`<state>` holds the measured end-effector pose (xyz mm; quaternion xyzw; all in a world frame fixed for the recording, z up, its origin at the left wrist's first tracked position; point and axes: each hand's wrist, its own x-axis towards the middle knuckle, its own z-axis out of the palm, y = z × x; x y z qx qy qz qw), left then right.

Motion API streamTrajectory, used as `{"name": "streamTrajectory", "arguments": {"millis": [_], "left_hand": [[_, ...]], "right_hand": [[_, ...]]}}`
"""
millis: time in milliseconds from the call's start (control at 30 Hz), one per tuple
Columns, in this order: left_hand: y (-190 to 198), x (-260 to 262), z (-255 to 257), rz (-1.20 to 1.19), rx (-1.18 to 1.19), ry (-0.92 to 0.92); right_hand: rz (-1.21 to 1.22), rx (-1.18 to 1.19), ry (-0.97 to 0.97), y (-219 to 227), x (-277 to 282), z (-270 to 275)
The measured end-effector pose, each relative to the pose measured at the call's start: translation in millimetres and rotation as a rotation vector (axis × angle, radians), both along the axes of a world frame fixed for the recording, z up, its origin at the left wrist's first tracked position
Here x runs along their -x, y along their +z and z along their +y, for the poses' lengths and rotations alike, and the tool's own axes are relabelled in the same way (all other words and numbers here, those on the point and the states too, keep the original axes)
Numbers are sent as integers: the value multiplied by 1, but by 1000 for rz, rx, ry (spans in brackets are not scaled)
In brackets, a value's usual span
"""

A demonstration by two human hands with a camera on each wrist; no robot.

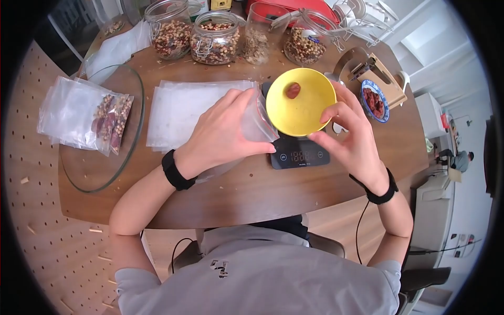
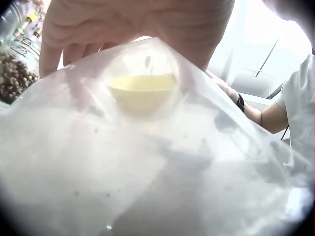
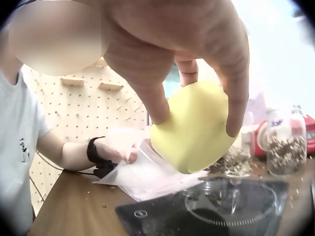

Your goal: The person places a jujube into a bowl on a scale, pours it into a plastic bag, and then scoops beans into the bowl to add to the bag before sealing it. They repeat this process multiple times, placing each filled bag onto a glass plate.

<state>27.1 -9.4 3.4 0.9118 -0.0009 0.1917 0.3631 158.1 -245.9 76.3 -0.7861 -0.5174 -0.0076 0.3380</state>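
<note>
My right hand (image 1: 356,137) grips a small yellow bowl (image 1: 307,113) by its side, with thumb and fingers spread around it. One reddish-brown dried date (image 1: 293,90) lies inside, near the far wall. My left hand (image 1: 216,130) holds a clear zip bag (image 1: 254,125) by its mouth, which gapes toward the bowl. Bag and bowl are side by side, the bowl tilted and its rim right at the bag's mouth. In the left wrist view the bowl shows blurred through the plastic. Below them is a black digital scale (image 1: 300,157), its display lit.
Flat clear bags (image 1: 176,113) lie left of the scale. Filled bags (image 1: 113,123) rest on a glass tray (image 1: 140,126) farther left. Glass jars of mixed beans (image 1: 214,44) line the back. A blue-rimmed bowl (image 1: 386,116) of dark red pieces stands at the right.
</note>
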Motion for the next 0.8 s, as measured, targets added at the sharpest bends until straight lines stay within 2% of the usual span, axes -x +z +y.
{"name": "streamTrajectory", "arguments": {"millis": [200, 267, 333, 400, 533, 633, 700, 733, 800], "left_hand": [[-2, -7, 5, -153, 101, -58], [-4, -9, 6, -225, 104, -70], [1, -6, 8, -149, 184, -95], [6, -5, 8, -112, 209, -97], [7, -4, 11, -144, 184, -48], [8, -4, 13, -183, 161, -17], [6, -5, 13, -202, 139, -7], [5, -5, 13, -211, 128, -6], [4, -6, 12, -218, 106, -1]], "right_hand": [[-559, 94, 249, 41, 26, 25], [-693, 68, 284, 39, 26, 26], [-794, 27, 283, 37, 22, 27], [-713, 15, 195, 38, 19, 24], [-243, 20, -75, 16, -14, 5], [252, -103, -179, -30, -34, -9], [410, -42, -279, -50, -33, -15], [461, -47, -265, -60, -33, -17], [413, -78, -227, -69, -30, -18]]}}
